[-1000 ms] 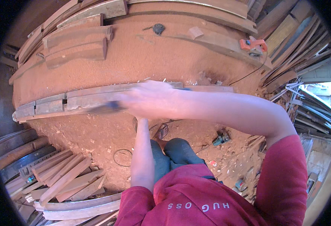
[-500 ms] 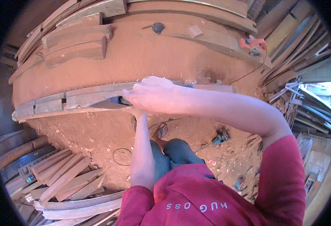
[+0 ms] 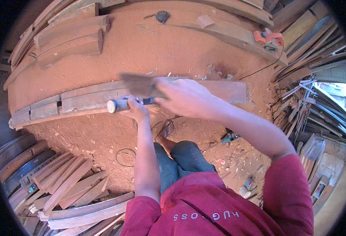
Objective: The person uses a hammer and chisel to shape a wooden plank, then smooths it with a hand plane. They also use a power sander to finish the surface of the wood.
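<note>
1. Chisel-like tool (image 3: 119, 106) lies across the middle of the head view, close above the near edge of a long curved timber (image 3: 84, 103). Its pale round handle end points to the left, and a darker, bluish part runs to the right. Whether its far end touches the wood cannot be told.
2. Left hand (image 3: 136, 111): the fingers are wrapped around the handle of this tool, with the butt end sticking out on the left.
3. Right hand (image 3: 184, 97): the fingers are curled around one end of a brown wedge-shaped piece (image 3: 139, 84), which is blurred and reaches left over the timber, just above the left hand.
4. The timber bows across the view, with dark notches in its left half and a smoother reddish stretch on the right. Small pale chips lie along its far edge.
5. Beyond it, on ground covered in orange sawdust (image 3: 141, 51), are a dark round object (image 3: 162, 16), a pale block (image 3: 205, 21) and an orange tool (image 3: 268, 37) with a cord.
6. On the near side are a thin dark loop (image 3: 125, 157), a teal tool (image 3: 229, 137) and, at lower left, stacked wooden pieces (image 3: 68, 181).
</note>
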{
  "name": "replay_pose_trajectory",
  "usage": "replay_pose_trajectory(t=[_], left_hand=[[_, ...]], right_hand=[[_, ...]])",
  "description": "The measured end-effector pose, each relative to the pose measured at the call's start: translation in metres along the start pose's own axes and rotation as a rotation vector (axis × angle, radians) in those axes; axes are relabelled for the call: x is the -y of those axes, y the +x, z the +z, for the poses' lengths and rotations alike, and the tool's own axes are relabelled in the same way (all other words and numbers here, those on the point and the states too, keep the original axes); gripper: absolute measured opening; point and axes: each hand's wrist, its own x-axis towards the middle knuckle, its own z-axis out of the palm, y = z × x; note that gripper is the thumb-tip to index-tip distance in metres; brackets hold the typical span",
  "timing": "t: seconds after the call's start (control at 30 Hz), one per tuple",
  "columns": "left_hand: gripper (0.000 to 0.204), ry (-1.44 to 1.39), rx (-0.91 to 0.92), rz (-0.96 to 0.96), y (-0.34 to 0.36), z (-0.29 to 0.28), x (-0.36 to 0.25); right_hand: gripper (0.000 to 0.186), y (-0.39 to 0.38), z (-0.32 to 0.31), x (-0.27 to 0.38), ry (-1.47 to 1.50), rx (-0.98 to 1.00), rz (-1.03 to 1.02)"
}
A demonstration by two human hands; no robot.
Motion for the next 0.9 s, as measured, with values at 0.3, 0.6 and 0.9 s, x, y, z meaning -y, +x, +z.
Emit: replay_pose_trajectory(t=[0.3,0.6,0.9], left_hand=[[0.024,-0.311,-0.328,-0.506,0.032,-0.021,-0.012],[0.019,0.893,0.847,-0.001,-0.065,-0.021,-0.032],[0.035,0.783,1.549,-0.169,-0.102,-0.028,-0.050]], right_hand=[[0.041,-0.071,0.133,-0.145,0.379,-0.240,0.511],[0.043,-0.078,0.174,-0.158,0.473,-0.249,0.637],[0.032,-0.076,0.191,-0.153,0.745,-0.308,0.735]])
